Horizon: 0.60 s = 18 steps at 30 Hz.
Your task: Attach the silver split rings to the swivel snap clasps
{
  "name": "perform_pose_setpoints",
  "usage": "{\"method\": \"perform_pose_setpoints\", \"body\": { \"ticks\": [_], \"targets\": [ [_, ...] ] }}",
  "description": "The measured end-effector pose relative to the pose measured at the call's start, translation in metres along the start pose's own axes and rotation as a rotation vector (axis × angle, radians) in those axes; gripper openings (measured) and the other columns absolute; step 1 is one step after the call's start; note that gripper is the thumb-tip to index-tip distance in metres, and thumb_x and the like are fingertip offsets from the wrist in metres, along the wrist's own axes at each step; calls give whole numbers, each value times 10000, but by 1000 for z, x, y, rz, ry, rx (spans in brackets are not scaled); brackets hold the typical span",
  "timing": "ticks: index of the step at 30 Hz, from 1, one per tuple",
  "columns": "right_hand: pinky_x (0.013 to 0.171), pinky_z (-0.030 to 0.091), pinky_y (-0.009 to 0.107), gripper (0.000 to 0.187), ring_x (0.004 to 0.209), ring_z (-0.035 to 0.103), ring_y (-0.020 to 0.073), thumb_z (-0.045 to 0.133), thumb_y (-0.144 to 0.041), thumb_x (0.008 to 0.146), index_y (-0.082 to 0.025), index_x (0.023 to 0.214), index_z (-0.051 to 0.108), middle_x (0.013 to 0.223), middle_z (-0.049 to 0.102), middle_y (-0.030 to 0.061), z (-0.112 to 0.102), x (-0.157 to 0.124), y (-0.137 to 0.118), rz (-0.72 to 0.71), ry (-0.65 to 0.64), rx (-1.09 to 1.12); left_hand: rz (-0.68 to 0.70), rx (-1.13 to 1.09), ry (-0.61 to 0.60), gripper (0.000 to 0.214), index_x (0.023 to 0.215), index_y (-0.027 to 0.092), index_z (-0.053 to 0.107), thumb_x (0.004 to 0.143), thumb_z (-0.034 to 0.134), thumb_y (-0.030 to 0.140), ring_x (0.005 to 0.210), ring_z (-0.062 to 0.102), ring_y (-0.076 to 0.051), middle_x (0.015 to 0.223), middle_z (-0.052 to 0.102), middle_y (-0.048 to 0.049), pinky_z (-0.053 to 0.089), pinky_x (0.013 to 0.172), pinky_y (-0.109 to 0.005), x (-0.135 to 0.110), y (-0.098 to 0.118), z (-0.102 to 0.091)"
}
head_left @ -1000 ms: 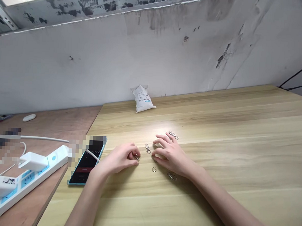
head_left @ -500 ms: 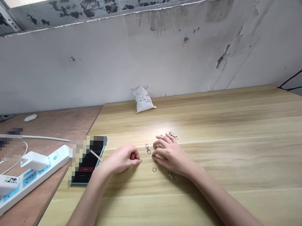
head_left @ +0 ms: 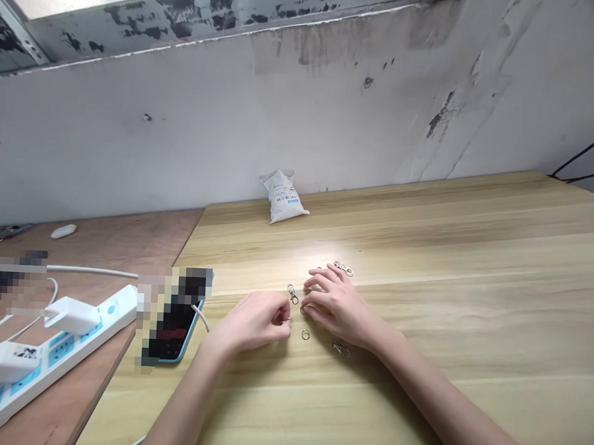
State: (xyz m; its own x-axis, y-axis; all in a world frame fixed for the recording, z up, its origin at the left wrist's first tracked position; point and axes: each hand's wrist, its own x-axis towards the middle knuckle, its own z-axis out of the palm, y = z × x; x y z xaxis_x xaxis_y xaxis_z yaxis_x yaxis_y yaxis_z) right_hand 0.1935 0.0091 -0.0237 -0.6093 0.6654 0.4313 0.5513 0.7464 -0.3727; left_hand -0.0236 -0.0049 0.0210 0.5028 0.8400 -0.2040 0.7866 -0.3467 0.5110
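My left hand [head_left: 263, 321] is closed in a pinch on a small metal split ring [head_left: 289, 320], which mostly hides between thumb and forefinger. Just beyond those fingertips lies a swivel clasp [head_left: 292, 294]. My right hand [head_left: 333, 304] rests on the table with its fingers spread and slightly bent. A second ring [head_left: 302, 309] is at its thumb tip, partly covered. In front of the hands a loose ring [head_left: 306, 335] lies flat. Below my right wrist sits another swivel clasp [head_left: 340, 348]. More metal clasps [head_left: 343, 268] are behind my right fingers, partly hidden.
A white plastic packet [head_left: 285, 199] stands by the wall at the back of the wooden table [head_left: 448, 255]. To the left lies a phone [head_left: 186, 329] with a white cable. A power strip [head_left: 121, 306] with chargers is on the brown surface farther left.
My left hand has moved right, carrying the split ring closer to my right hand, and its fingers have turned inward. My right hand stays almost where it was. The phone's cable has shifted slightly.
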Motion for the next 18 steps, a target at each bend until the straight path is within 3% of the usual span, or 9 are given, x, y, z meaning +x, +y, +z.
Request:
{"method": "perform_pose_setpoints", "body": {
  "ticks": [4,7,12,15,18],
  "targets": [
    [1051,322,470,128,1126,538,233,588,-333,920,-241,968,663,1051,645,61,-7,2,-7,-6,-21,64,129,-116,192,97,795,193,627,823,552,247,641,466,-121,671,504,26,359,618,-243,6,5,2],
    [1021,348,432,146,1080,547,223,589,-333,913,-232,1007,637,1061,638,63,-5,3,-9,-27,5,73,167,-232,292,130,815,186,648,859,586,292,669,499,-119,691,534,18,398,666,-247,10,9,6],
    [967,366,394,132,1014,557,204,497,-195,953,-211,908,620,994,666,53,3,3,-3,-24,133,44,124,-386,354,194,858,186,664,892,578,356,706,544,-136,738,624,-5,438,711,-267,15,12,15],
    [971,353,394,209,962,560,188,445,-220,994,-206,872,613,919,677,40,2,3,2,-12,145,50,77,-367,376,227,906,189,660,909,548,387,736,558,-141,816,643,-18,440,689,-260,17,9,17],
    [962,353,398,226,930,556,191,430,-227,999,-198,874,615,889,669,43,0,3,5,30,137,30,31,-248,322,231,987,209,655,883,581,401,692,546,-132,827,620,-5,420,641,-254,17,5,20]
  ]
}}
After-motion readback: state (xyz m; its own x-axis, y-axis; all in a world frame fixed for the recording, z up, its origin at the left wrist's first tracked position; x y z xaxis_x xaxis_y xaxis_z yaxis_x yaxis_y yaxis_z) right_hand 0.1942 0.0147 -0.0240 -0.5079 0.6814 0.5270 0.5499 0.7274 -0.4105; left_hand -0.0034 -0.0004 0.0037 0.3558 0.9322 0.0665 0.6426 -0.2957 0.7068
